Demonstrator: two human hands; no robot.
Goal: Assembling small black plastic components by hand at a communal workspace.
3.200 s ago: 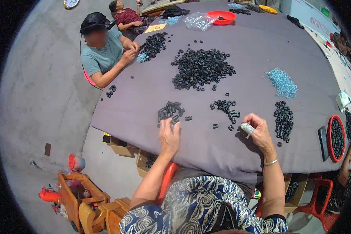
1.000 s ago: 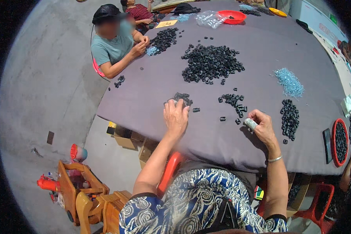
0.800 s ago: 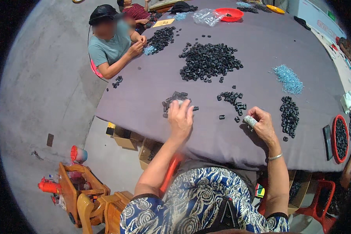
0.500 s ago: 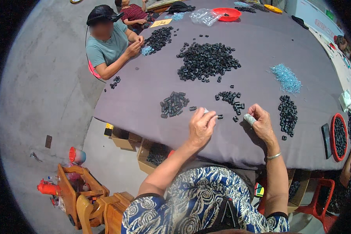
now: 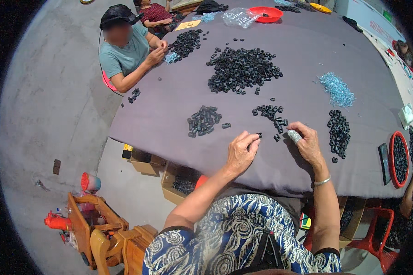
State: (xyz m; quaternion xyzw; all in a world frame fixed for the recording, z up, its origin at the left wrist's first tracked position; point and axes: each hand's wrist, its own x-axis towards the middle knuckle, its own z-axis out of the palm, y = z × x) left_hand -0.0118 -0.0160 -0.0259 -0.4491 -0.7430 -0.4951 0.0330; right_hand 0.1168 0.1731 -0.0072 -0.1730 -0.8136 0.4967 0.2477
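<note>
My left hand [image 5: 243,152] is closed, its fingertips pinching the end of a small black plastic part [image 5: 260,135] at the table's near side. To its right, my right hand [image 5: 306,143] is curled with thumb and finger together; whatever lies between them is too small to make out. A silvery-white wrap covers one of its fingers. Just beyond and between the hands lies a loose cluster of black parts [image 5: 270,111]. A heap of longer-looking black pieces [image 5: 203,121] is beyond my left hand, with a single piece [image 5: 226,125] beside it.
A large pile of black parts [image 5: 243,68] covers the table's middle. Toward the right are thin light-blue pieces [image 5: 337,90], another black pile [image 5: 338,133] and a red-rimmed basket [image 5: 393,160]. A co-worker [image 5: 126,55] sits at the left edge.
My left hand has moved slightly right and its fingers have closed at the small black part. The right hand has hardly moved.
</note>
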